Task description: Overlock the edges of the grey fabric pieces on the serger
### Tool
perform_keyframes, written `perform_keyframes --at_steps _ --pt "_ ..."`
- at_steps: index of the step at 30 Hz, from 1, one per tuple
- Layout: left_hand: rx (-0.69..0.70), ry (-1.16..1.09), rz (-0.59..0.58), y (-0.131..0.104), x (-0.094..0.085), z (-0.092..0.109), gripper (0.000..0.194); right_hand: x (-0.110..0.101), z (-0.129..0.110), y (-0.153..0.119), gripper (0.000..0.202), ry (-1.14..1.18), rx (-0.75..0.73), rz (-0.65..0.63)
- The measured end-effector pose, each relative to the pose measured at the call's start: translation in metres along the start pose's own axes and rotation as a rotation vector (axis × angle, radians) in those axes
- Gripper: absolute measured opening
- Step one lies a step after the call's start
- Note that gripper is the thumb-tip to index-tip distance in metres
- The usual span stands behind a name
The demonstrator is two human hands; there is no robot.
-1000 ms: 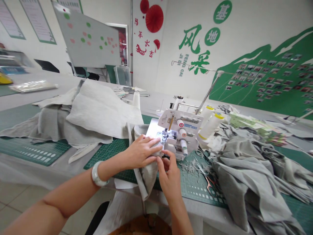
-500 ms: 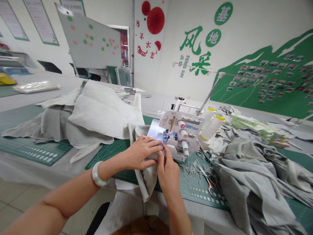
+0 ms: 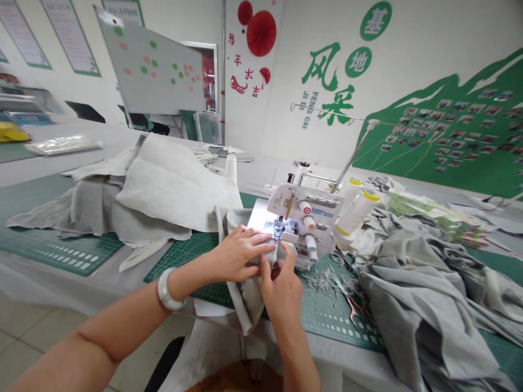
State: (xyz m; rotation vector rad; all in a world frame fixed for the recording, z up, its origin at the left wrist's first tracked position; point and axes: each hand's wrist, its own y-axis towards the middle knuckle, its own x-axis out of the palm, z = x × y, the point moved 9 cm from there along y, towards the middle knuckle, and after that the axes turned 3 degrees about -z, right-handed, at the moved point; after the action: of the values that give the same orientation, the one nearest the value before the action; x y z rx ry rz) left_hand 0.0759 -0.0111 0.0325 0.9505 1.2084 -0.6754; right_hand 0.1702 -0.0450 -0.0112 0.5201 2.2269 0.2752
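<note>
Left hand (image 3: pixel 241 253): lay palm down with fingers loosely extended, pressing rather than gripping, probably to keep the cloth flat.
Right hand (image 3: pixel 284 291): had thumb and forefinger slightly apart at the cloth's edge, seemingly to guide it; whether they pinched it could not be told.
Cloth (image 3: pixel 250 296): lay under both hands beside the needle area, its loose end drooping over the front edge of the bench (image 3: pixel 122 277).
Sewing machine (image 3: pixel 302 209): stood back from that edge, likely leaving working room in front.
Scissors (image 3: pixel 347 296): rested on the mat (image 3: pixel 327 321) by thread scraps (image 3: pixel 321 279), within easy reach of the right hand.
Grey heap (image 3: pixel 425 294): sagged over the front edge, right of the scissors.
</note>
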Motion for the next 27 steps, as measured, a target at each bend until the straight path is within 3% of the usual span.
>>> perform_keyframes --at_steps 4,9,14,22,27 --pt "0.005 -0.018 -0.002 0.000 0.000 -0.001 0.054 -0.002 -0.006 -0.002 0.045 -0.040 -0.086 -0.007" --pt "-0.031 -0.033 0.011 0.000 0.002 -0.002 0.057 -0.004 -0.008 -0.007 0.042 0.003 -0.086 0.048" --pt "-0.080 0.007 0.023 -0.001 0.005 -0.001 0.072 0.004 -0.007 -0.009 0.039 0.027 -0.071 -0.006" --pt "-0.159 0.080 -0.001 0.003 0.010 0.008 0.072 0.001 -0.003 -0.013 0.039 0.081 -0.115 0.025" --pt "-0.076 -0.050 -0.002 -0.001 0.003 0.002 0.073 0.002 -0.002 -0.016 0.042 0.103 -0.132 0.037"
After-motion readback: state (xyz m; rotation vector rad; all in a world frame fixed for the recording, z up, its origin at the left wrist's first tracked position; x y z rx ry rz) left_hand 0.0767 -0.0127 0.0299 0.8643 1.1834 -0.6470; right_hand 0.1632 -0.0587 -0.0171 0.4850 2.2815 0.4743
